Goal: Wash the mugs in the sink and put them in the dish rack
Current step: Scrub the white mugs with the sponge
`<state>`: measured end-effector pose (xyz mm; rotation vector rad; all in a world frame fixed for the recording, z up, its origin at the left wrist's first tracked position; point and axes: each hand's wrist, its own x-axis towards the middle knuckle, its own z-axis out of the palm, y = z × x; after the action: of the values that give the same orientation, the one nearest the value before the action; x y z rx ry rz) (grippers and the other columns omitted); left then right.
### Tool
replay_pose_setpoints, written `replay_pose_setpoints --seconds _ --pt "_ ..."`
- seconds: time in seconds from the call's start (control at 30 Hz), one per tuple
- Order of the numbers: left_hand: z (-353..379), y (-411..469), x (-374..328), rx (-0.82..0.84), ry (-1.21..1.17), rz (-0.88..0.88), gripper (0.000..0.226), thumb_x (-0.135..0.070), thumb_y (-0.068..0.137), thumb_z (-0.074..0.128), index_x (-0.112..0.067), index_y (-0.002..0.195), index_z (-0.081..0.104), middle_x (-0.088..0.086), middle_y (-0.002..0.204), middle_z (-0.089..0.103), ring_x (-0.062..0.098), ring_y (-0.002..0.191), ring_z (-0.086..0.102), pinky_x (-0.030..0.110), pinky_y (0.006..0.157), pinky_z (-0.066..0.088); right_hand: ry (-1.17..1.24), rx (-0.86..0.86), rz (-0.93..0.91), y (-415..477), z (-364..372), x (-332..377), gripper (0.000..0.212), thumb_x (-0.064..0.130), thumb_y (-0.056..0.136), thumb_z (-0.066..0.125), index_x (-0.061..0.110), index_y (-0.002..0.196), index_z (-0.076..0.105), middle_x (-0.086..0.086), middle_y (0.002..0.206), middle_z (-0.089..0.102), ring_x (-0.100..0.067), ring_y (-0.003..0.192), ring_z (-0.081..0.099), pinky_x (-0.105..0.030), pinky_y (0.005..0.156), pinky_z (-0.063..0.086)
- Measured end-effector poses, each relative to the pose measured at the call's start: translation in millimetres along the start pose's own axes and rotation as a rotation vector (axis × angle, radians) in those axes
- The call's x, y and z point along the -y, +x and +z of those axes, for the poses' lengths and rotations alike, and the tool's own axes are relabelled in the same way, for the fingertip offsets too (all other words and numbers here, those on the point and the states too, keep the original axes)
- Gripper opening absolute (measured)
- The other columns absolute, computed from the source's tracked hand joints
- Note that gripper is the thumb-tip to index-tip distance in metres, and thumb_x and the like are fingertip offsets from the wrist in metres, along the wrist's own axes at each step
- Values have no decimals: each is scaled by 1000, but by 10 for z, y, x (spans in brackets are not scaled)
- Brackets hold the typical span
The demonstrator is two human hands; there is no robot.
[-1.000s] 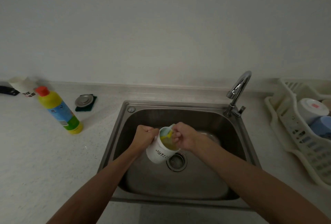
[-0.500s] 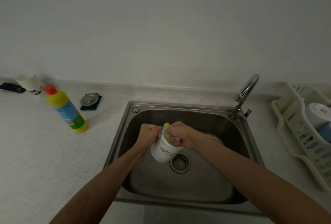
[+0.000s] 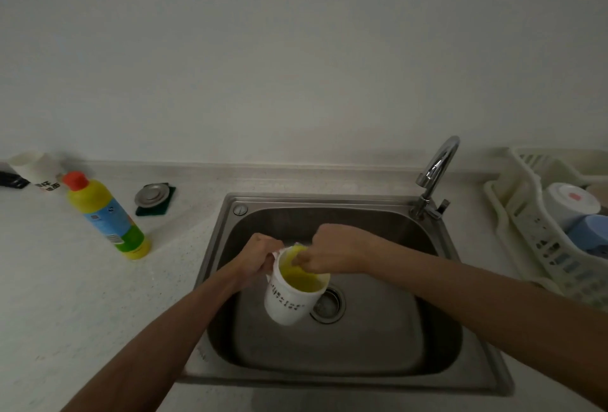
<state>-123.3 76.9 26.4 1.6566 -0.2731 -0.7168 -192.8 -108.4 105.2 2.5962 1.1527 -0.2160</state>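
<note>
Over the steel sink [image 3: 437, 280] I hold a white mug [image 3: 288, 303] with dark lettering and a yellow inside, tilted toward me. My left hand [image 3: 256, 255] grips its handle at the left rim. My right hand [image 3: 332, 252] holds a yellow-green sponge [image 3: 297, 255] pressed into the mug's mouth at the far rim. On the right stands a cream dish rack [image 3: 539, 240] holding a white mug [image 3: 570, 204] and a blue mug [image 3: 589, 235], both upside down.
A chrome tap [image 3: 436, 174] rises at the sink's back right corner; the drain [image 3: 329, 304] lies just right of the mug. On the counter to the left are a yellow detergent bottle [image 3: 107, 216], a sink plug on a dark scouring pad [image 3: 153, 197] and a white cup [image 3: 36, 171].
The sponge has moved inside the mug's mouth as my right hand worked it round. The mug's opening now faces me more. The view has shifted slightly.
</note>
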Motion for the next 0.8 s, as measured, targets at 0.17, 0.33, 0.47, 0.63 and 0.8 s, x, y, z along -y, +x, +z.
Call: replay_pose_setpoints --seconds 0.17,0.33,0.47,0.63,0.8 --pt "1 -33 62 33 12 -17 30 -7 76 55 -12 48 48 6 48 37 15 45 31 25 49 25 -240 -122 -297 8 113 -196 51 18 96 53 15 145 38 -5 85 64 -21 51 54 -30 50 37" --pt "177 7 97 1 -48 13 28 -11 75 57 -10 48 48 7 49 39 17 46 34 24 48 29 -298 -121 -355 -22 212 -245 55 16 96 52 13 147 34 -9 93 64 -22 54 55 -29 50 41" --pt "264 11 66 28 -103 11 25 -13 70 57 -13 47 48 7 50 39 17 47 34 27 51 28 -400 -111 -345 -137 262 -276 61 13 95 51 13 150 24 -6 111 61 -19 59 55 -28 53 40" --pt "304 -20 25 -23 -47 19 40 0 79 55 -13 43 46 3 43 38 13 39 33 21 45 28 -355 -160 -281 -273 267 -266 55 12 86 67 12 137 48 -3 106 65 -20 48 53 -28 44 38" --pt "219 -7 6 -173 -31 58 44 5 82 53 -11 41 48 6 42 39 14 38 36 22 45 31 -33 -78 6 -396 375 -117 40 17 85 65 22 125 58 5 124 63 -20 78 66 -28 64 43"
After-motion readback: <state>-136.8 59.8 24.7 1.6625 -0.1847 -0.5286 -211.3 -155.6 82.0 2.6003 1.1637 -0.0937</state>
